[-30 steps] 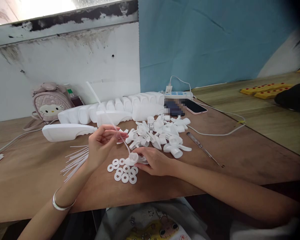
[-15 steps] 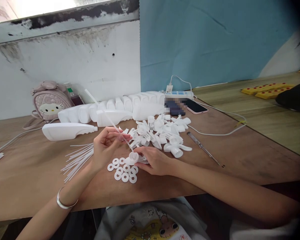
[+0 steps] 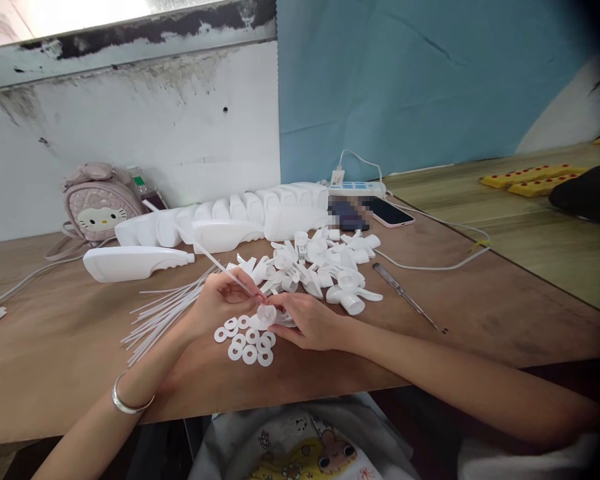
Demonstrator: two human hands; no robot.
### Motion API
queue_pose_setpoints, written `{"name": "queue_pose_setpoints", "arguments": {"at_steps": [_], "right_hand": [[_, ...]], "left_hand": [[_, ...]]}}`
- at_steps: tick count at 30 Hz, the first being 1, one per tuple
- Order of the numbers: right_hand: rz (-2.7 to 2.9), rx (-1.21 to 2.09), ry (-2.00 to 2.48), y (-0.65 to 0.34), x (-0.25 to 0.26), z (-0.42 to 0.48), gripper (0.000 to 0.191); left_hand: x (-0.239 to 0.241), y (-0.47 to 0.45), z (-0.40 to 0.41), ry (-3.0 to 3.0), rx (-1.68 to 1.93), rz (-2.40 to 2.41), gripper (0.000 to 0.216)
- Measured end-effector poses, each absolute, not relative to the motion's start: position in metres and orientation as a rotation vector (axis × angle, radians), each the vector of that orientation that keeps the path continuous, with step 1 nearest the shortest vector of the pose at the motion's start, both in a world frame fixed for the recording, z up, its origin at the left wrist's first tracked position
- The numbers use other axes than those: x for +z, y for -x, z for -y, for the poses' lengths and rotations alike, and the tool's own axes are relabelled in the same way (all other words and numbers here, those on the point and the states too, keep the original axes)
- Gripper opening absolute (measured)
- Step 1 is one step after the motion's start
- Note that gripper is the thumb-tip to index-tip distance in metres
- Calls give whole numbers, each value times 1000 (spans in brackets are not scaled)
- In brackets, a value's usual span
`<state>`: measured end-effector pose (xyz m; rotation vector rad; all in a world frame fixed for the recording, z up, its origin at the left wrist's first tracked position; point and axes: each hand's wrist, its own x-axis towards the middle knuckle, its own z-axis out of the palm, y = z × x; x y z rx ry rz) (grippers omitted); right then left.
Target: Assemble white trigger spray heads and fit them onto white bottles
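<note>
My left hand point(image 3: 220, 301) pinches a thin clear plastic tube point(image 3: 200, 250) that slants up to the left, its lower end at a small white pump cap point(image 3: 267, 313). My right hand point(image 3: 307, 322) holds that cap down against the wooden table point(image 3: 55, 353), fingers curled round it. Just in front of both hands lie several flat white rings point(image 3: 247, 343). A fan of loose clear tubes point(image 3: 160, 313) lies left of my left hand. Behind my hands is a heap of white spray-trigger parts point(image 3: 320, 267).
A row of white bottles point(image 3: 230, 217) lies at the back, one more bottle point(image 3: 130, 262) apart on the left. A pink bag point(image 3: 99, 203) stands by the wall. A screwdriver point(image 3: 405, 297), a phone point(image 3: 387, 212), a power strip point(image 3: 353, 189) and cable are right of the heap.
My left hand has moved down and right toward the cap, and the tube has slid further into it, so less stands above. My right hand has stayed on the cap.
</note>
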<state>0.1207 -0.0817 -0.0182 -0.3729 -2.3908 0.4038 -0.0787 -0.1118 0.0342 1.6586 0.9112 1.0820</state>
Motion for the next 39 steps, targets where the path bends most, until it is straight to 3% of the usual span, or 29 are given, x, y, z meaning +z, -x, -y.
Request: {"name": "queue_pose_setpoints", "arguments": {"at_steps": [8, 39], "right_hand": [[2385, 403, 381, -120, -17, 82, 30], [2363, 352, 379, -118, -19, 83, 30]], "left_hand": [[39, 83, 114, -1856, 945, -1122, 15], [30, 74, 109, -2061, 802, -1063, 17]]}}
